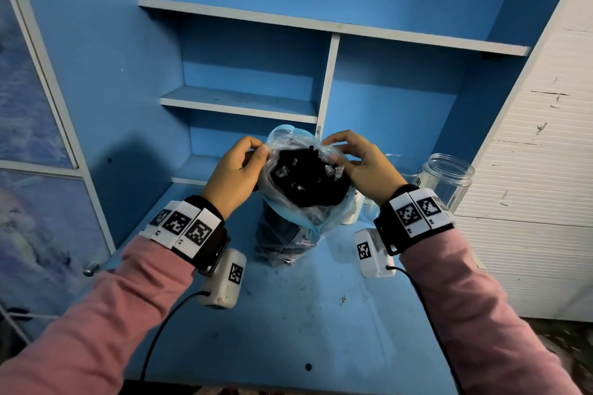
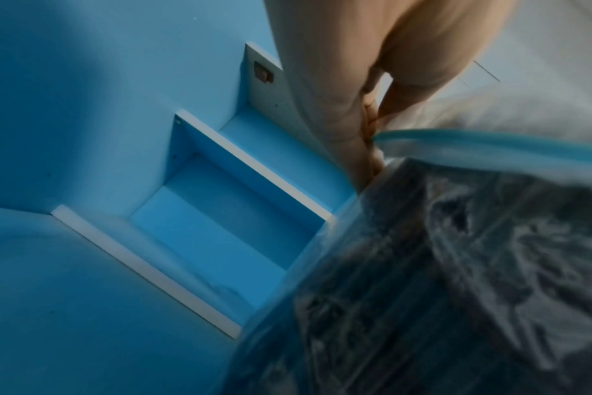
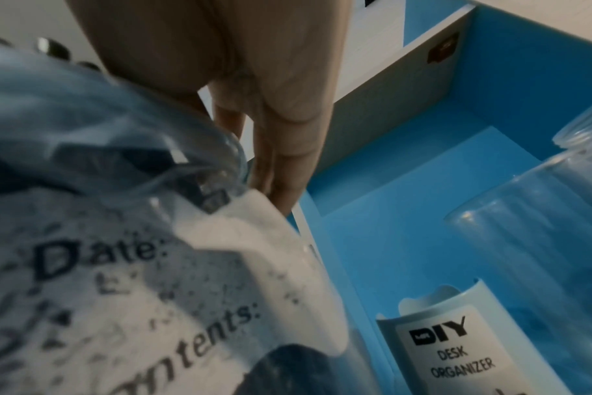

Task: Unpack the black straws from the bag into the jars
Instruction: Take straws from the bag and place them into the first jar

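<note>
Pinched between both hands, the bag [image 1: 298, 202] is thin, crinkled, glossy clear plastic. Right of the grip, a jar [image 1: 447, 178] is smooth transparent plastic; the desk [image 1: 321, 314] below is matt, scuffed blue laminate.

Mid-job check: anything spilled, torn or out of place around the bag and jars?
Nothing stands out. Both hands, left hand and right hand, pinch the bag mouth open; the black straws stay inside. The jar stands upright.

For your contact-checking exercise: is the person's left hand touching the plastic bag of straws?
Touching. The head view shows the left hand pinching the bag at its rim; the left wrist view shows the same.
</note>
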